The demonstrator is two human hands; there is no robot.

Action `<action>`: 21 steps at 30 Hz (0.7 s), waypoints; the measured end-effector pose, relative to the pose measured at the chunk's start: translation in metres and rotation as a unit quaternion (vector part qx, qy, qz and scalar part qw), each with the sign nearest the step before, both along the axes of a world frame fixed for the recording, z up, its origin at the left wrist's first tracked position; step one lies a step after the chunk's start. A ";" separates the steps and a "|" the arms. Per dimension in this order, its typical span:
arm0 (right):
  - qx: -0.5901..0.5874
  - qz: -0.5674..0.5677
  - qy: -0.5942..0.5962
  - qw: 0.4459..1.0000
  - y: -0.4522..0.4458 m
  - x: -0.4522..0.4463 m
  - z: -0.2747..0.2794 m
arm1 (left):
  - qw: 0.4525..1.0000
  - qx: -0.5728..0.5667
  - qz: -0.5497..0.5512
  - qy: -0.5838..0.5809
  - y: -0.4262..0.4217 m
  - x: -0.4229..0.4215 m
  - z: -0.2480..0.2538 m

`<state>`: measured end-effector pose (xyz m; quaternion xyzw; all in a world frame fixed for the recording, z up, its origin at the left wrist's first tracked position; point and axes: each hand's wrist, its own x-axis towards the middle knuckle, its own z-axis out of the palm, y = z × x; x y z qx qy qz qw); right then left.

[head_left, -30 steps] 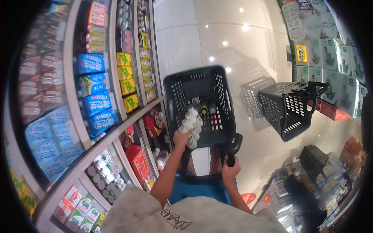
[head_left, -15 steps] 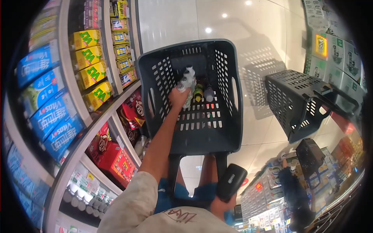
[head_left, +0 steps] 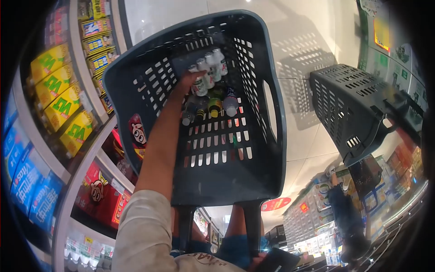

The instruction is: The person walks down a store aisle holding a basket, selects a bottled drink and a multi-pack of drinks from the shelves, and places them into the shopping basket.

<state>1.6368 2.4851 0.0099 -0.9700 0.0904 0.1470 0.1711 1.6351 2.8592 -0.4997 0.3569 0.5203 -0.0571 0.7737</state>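
My left hand [head_left: 191, 80] reaches into a dark grey shopping basket [head_left: 229, 188] and grips a pack of small white bottles [head_left: 208, 79] near its far end. Beside the pack, on the slotted floor, lie a yellow-capped bottle [head_left: 215, 108], a purple-tinted bottle [head_left: 231, 102] and a clear bottle [head_left: 188, 113]. My right hand [head_left: 259, 260] is low at the bottom edge, next to the basket's handle leg. It holds a black oblong object [head_left: 278, 260], partly cut off by the frame.
Shelves on the left carry yellow cartons [head_left: 61, 93], blue cartons [head_left: 36, 186] and red packages [head_left: 95, 192]. Another dark basket [head_left: 340, 109] stands on the pale tiled floor [head_left: 297, 140] to the right. A person [head_left: 346, 217] is at the lower right near more shelves.
The bottle pack now sits more upright against the far left part of the basket, exposing more bottles. The basket appears larger and tilted. My right hand has dropped lower with the black object.
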 end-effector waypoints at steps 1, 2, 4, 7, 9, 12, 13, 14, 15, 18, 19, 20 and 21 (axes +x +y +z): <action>0.000 -0.005 -0.003 1.000 -0.001 -0.001 -0.001 | 0.998 -0.001 0.011 -0.068 0.004 -0.008 -0.001; 0.001 -0.010 -0.005 1.000 -0.002 -0.003 -0.002 | 0.998 -0.003 0.006 -0.069 0.007 -0.008 -0.003; 0.008 -0.018 -0.006 1.000 -0.003 -0.006 -0.002 | 0.987 0.085 0.014 0.134 0.015 -0.014 -0.022; 0.025 -0.022 -0.015 0.999 -0.002 -0.006 -0.004 | 0.994 0.041 0.065 0.075 0.021 -0.027 -0.018; 0.038 -0.024 -0.025 0.999 -0.001 -0.005 -0.007 | 0.995 0.007 0.089 0.048 0.024 -0.026 -0.003; 0.058 -0.024 -0.040 0.997 0.003 -0.005 -0.016 | 0.990 0.014 0.127 0.059 0.027 -0.027 -0.005; 0.063 -0.022 -0.045 0.997 0.003 -0.003 -0.019 | 0.989 -0.001 0.142 0.050 0.027 -0.028 -0.006; 0.066 -0.020 -0.050 0.996 0.003 -0.003 -0.023 | 0.989 -0.001 0.144 0.046 0.029 -0.026 -0.011; 0.066 -0.019 -0.053 0.996 0.003 -0.003 -0.026 | 0.987 0.011 0.136 0.081 0.030 -0.026 -0.015; 0.058 -0.026 -0.053 0.997 0.003 -0.014 -0.021 | 0.980 0.012 0.152 0.129 0.022 -0.032 -0.021; 0.060 -0.030 -0.051 0.996 0.004 -0.018 -0.019 | 0.983 0.027 0.133 0.120 0.022 -0.035 -0.018; 0.063 -0.032 -0.049 0.996 0.007 -0.017 -0.014 | 0.986 0.042 0.117 0.110 0.026 -0.034 -0.002; 0.066 -0.032 -0.048 0.996 0.013 -0.015 -0.007 | 0.987 0.050 0.122 0.096 0.025 -0.046 -0.018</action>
